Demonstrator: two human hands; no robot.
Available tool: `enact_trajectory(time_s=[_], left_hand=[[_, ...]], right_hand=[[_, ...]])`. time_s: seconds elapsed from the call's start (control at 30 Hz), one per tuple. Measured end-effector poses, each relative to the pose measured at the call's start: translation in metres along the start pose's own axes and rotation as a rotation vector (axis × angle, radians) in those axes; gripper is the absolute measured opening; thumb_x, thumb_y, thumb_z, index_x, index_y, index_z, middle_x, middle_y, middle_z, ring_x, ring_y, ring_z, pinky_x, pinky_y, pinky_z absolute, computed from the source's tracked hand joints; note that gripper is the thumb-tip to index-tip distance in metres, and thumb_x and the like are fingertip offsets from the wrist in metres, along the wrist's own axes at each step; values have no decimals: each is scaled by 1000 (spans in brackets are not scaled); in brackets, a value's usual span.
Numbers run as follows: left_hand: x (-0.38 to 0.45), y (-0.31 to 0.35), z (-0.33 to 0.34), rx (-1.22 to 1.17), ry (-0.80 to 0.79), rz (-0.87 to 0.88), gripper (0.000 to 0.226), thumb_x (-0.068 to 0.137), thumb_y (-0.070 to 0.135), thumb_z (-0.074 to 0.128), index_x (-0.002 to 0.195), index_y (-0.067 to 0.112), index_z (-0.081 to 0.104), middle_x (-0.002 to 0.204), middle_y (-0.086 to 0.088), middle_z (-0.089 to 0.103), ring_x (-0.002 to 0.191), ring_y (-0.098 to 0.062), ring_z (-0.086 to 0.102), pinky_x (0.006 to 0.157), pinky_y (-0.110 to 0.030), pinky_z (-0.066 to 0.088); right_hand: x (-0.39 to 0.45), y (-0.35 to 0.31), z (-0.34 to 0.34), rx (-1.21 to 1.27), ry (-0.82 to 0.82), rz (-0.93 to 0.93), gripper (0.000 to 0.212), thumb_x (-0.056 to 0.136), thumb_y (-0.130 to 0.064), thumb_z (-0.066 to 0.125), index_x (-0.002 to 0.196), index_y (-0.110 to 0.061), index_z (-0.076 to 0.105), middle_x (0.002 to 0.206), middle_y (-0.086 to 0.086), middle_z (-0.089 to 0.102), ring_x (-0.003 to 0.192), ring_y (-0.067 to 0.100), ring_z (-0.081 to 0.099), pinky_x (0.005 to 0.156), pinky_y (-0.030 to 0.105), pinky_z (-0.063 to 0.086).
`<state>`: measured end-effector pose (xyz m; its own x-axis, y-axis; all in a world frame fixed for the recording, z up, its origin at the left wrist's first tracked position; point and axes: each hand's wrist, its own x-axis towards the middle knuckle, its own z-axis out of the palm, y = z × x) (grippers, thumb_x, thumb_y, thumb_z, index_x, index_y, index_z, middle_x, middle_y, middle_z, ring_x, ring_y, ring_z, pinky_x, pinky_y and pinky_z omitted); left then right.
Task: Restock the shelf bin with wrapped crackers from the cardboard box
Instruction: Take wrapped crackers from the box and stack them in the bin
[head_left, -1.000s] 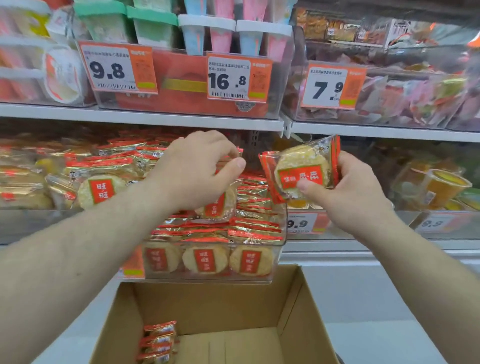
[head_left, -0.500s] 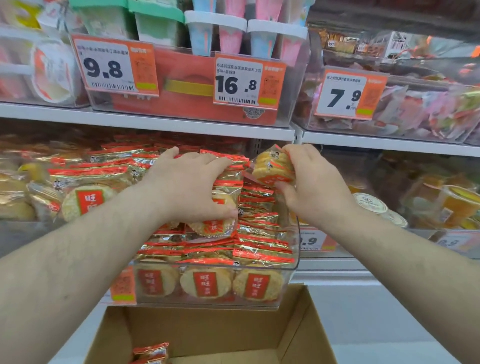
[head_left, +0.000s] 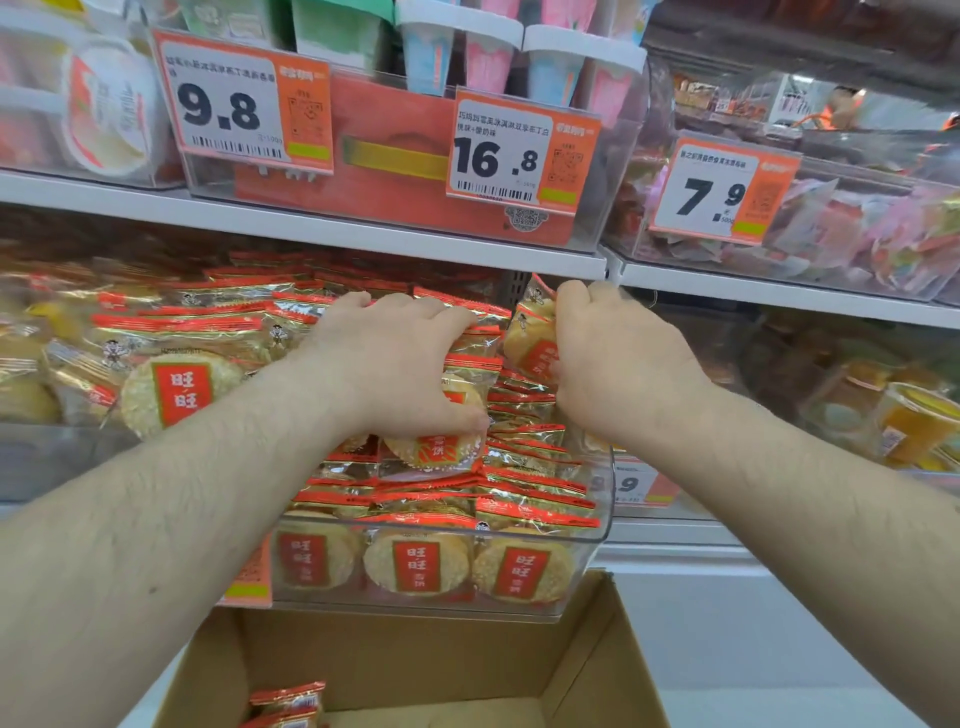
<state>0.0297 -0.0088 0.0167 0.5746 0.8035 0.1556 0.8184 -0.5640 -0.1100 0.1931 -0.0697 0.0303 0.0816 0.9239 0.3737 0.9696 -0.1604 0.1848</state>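
Shop shelves fill the frame; centre, a clear shelf bin (head_left: 597, 530) brims with wrapped crackers (head_left: 415, 566). Left hand (head_left: 400, 364) fingers curl on one packet (head_left: 434, 447), seemingly steadying the pile, while right hand (head_left: 613, 353) pinches another (head_left: 530, 332) above, apparently to add it. Lower centre, the cardboard box (head_left: 597, 675) holds few.

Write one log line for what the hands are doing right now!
left hand: holds packet in clear bin | right hand: grips cracker packet over bin | cardboard box: packets left

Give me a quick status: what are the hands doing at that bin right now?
Left hand gripping a cracker pack on the pile. Right hand holding another pack above the clear bin. Bin nearly full; packs left in cardboard box. Nothing blocking.
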Motion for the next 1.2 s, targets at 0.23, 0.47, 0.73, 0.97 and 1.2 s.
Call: enact_trajectory(time_s=[0.23, 0.47, 0.73, 0.97, 1.2], left_hand=[[18, -3, -10, 131, -35, 130, 114, 62, 88, 51, 149, 22, 21, 163, -1, 6, 149, -23, 3, 120, -53, -1], [28, -4, -14, 101, -169, 61, 120, 51, 91, 56, 145, 26, 22, 148, 3, 39, 130, -24, 45, 103, -47, 38], [23, -3, -13, 89, -157, 41, 116, 55, 89, 58, 145, 28, 20, 144, 3, 43, 127, -25, 47, 100, -49, 41], [22, -3, -11, 79, -128, 45, 111, 54, 89, 58, 141, 28, 24, 137, 3, 48, 122, -24, 49, 97, -48, 41], [23, -3, -10, 85, -124, 49, 111, 55, 89, 58, 142, 28, 24, 138, 4, 47, 124, -24, 49, 99, -48, 41]], right_hand=[[4, 5, -12, 53, -81, 53, 36, 91, -24, 62, 118, -8, 44, 119, 14, 53, 108, 34, 57, 71, 33, 36], [10, 8, 1, 138, -155, 113, 28, 92, -24, 62, 106, -13, 41, 101, 7, 45, 87, 27, 49, 66, 34, 37], [36, 3, 25, 55, -196, 75, 32, 92, -12, 55, 119, -10, 37, 125, 16, 41, 113, 37, 50, 75, 41, 38], [64, -4, 31, 50, -264, 47, 54, 90, -11, 53, 139, -7, 29, 134, 21, 41, 121, 39, 48, 87, 43, 44], [79, 9, 49, 153, -224, -83, 49, 87, 0, 51, 133, -12, 40, 121, 13, 52, 90, 26, 51, 70, 34, 42]])
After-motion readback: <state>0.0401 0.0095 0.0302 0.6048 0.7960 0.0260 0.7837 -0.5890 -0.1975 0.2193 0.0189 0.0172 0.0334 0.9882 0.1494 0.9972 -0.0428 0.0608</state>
